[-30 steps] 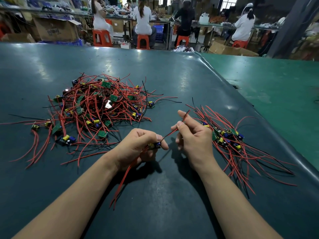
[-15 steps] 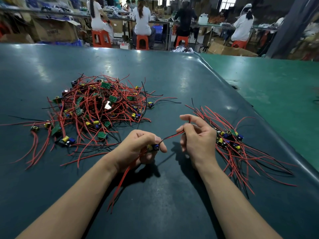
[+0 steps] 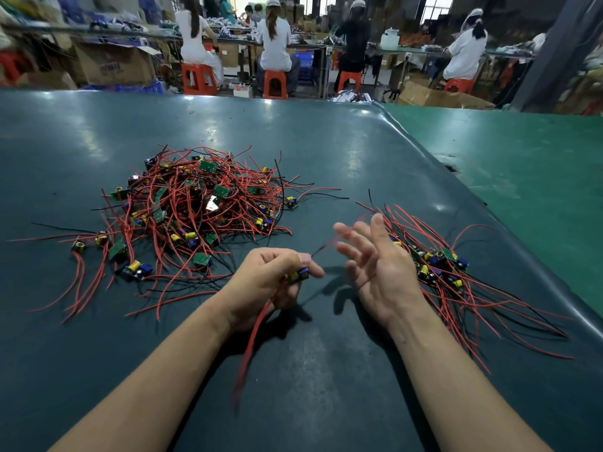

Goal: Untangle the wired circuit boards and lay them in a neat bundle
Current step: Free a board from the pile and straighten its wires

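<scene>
Left hand (image 3: 270,282) grips a wired board (image 3: 299,275); right hand (image 3: 375,259) spread (blurred, perhaps brushing its red wire (image 3: 326,247)).

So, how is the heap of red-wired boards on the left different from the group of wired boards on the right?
The tangled heap of red-wired green circuit boards has wires crossing in every direction; the combed bundle of wired boards has wires running roughly parallel. The heap is clearly larger and piled higher; the bundle lies flatter. Both rest on the dark green table and share red and black wires with yellow and blue components.
</scene>
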A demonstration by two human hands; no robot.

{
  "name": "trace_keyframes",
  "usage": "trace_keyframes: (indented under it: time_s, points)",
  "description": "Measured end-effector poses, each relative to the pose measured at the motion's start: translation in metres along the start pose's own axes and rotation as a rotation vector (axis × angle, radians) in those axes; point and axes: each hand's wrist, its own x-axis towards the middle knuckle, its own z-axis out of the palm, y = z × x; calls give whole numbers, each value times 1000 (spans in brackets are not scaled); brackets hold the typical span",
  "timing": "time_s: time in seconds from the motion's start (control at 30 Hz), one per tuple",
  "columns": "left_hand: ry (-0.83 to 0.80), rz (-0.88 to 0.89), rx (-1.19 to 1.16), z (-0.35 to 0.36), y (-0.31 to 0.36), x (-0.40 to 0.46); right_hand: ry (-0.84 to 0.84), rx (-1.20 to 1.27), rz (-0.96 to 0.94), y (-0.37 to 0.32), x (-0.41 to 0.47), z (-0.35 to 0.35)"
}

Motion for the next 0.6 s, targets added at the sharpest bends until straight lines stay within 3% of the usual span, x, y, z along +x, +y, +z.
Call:
trace_keyframes:
  time_s: [0.07, 0.2, 0.47, 0.6]
  points:
    - [96, 16, 5, 2, -2, 1, -82, -133, 58, 3, -4, 4]
    - [184, 64, 167, 11, -9, 2, -158, -391, -33, 13, -10, 7]
    - [227, 124, 249, 17, -10, 1, -229, -418, -50, 14, -11, 7]
    - [219, 117, 219, 17, -7, 1, -183, -415, -76, 14, -10, 8]
